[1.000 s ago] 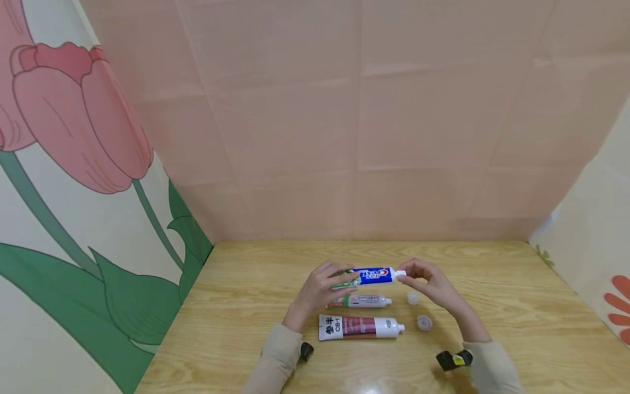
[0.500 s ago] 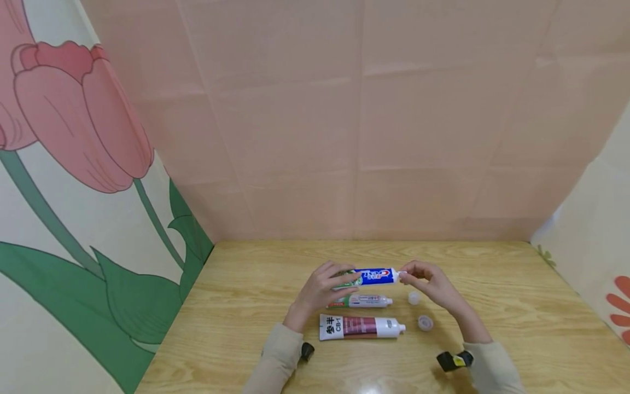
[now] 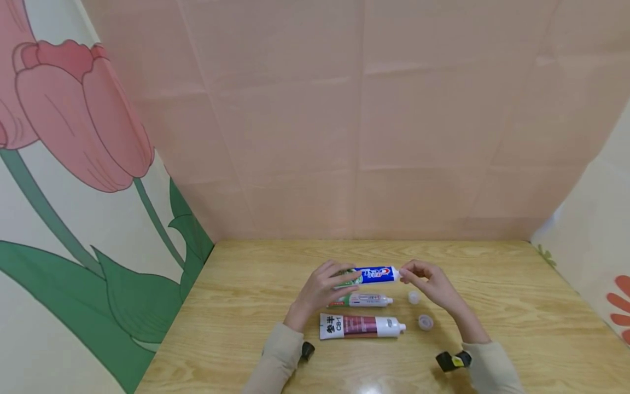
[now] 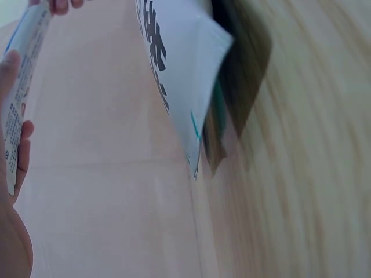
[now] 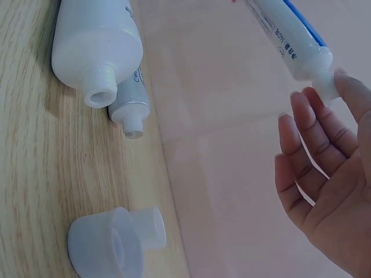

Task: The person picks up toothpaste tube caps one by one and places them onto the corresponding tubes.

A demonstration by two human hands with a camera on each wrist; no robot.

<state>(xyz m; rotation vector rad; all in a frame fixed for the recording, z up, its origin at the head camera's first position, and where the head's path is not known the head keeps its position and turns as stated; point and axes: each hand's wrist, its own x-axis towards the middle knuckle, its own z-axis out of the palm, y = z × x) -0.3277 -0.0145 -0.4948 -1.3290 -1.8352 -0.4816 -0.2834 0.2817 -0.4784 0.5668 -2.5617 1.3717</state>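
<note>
My left hand point(image 3: 322, 285) holds a blue, green and white toothpaste tube point(image 3: 379, 274) above the table, its neck pointing right. In the right wrist view, a small white cap point(image 5: 326, 88) sits at the tube's neck. The thumb and index finger of my right hand point(image 5: 333, 179) pinch this cap, while the other fingers are loosely bent. Below the held tube lie a smaller green-and-white toothpaste tube point(image 3: 366, 300) and a larger maroon-and-white one point(image 3: 361, 326). Both show bare nozzles in the right wrist view.
Two translucent caps, one farther back point(image 3: 413, 297) and one nearer point(image 3: 425, 323), lie on the wooden table point(image 3: 517, 306), right of the nozzles. A pink sheet point(image 3: 354, 137) rises behind the table. The larger tube's flat end point(image 4: 191, 52) looms close in the left wrist view.
My right fingers have shifted slightly at the cap, which shows less in the head view now. The held tube and left hand stay nearly in place; the lying tubes and loose caps are unmoved.
</note>
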